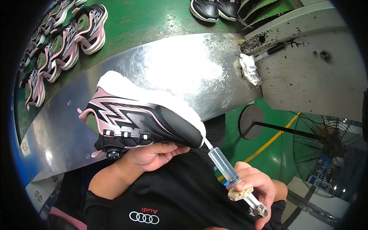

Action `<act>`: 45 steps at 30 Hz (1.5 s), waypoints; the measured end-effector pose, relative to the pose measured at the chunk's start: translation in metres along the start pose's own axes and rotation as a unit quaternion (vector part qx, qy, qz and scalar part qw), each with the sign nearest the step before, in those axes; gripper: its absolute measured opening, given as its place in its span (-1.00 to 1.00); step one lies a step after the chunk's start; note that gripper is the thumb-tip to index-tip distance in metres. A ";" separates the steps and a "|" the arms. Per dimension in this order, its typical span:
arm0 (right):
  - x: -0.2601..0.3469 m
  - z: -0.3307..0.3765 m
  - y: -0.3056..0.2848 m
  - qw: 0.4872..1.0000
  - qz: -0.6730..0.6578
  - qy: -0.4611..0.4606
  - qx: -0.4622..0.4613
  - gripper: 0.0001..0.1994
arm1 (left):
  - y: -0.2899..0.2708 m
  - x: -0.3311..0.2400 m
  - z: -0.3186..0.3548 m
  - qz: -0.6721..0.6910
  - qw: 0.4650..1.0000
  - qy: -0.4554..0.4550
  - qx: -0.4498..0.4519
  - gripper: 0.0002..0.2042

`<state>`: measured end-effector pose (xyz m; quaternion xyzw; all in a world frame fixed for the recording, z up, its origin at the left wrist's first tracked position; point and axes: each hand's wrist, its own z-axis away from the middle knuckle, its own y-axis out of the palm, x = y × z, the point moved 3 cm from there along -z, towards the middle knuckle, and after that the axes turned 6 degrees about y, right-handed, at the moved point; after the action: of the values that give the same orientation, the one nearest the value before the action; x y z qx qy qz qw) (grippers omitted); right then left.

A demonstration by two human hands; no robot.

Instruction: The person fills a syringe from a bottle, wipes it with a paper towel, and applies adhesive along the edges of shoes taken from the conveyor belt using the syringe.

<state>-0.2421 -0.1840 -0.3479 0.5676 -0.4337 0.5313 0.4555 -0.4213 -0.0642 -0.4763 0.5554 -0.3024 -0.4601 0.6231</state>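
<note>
A black and pink sneaker (142,115) with a thick white sole lies tilted on its side in front of me, sole facing away. My left hand (155,155) holds it from below near the toe, fingers closed on the upper. In my right hand (257,184) is a clear plastic syringe (224,165), gripped round its barrel end and plunger. Tape or cloth wraps the syringe's flange. Its thin white tip meets the edge between the toe and the sole. A dark round dial (114,154) sits by the laces.
Several similar sneakers (67,48) stand in rows on the green surface at the far left. Black shoes (205,9) stand at the far edge. A metal ledge (153,61) runs across, with crumpled white tissue (250,69) and a marker-like black tool (274,50). A fan (326,143) stands right.
</note>
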 end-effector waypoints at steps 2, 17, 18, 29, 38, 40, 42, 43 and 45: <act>0.000 0.000 0.001 0.999 0.036 -0.011 -0.004 -0.13 | 0.000 0.001 -0.004 0.010 1.000 -0.002 0.006 -0.72; -0.016 -0.005 0.019 0.961 0.262 -0.084 -0.027 -0.22 | 0.003 0.000 -0.024 0.053 0.998 0.017 -0.013 -0.73; -0.018 -0.010 0.023 0.955 0.265 -0.111 -0.073 -0.31 | 0.003 0.000 -0.025 0.055 0.998 0.009 -0.017 -0.73; -0.037 -0.012 0.034 0.899 0.398 -0.159 -0.095 -0.38 | 0.012 -0.002 -0.028 0.033 0.998 0.041 0.037 -0.64; -0.046 -0.014 0.036 0.888 0.419 -0.169 -0.085 -0.41 | 0.015 -0.005 -0.029 0.055 0.997 0.041 0.039 -0.67; -0.047 -0.014 0.036 0.886 0.423 -0.170 -0.087 -0.42 | 0.016 -0.006 -0.029 0.064 0.996 0.040 0.039 -0.70; -0.048 -0.015 0.038 0.880 0.438 -0.165 -0.076 -0.29 | 0.015 -0.006 -0.028 0.064 0.996 0.044 0.044 -0.70; -0.048 -0.016 0.038 0.881 0.437 -0.166 -0.076 -0.29 | 0.014 -0.006 -0.028 0.062 0.996 0.045 0.043 -0.70; -0.046 -0.016 0.039 0.891 0.416 -0.161 -0.085 -0.39 | 0.014 -0.008 -0.026 0.062 0.996 0.044 0.036 -0.70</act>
<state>-0.2861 -0.1758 -0.3916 0.3721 -0.7411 0.5345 0.1635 -0.3980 -0.0472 -0.4666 0.5770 -0.3252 -0.3845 0.6430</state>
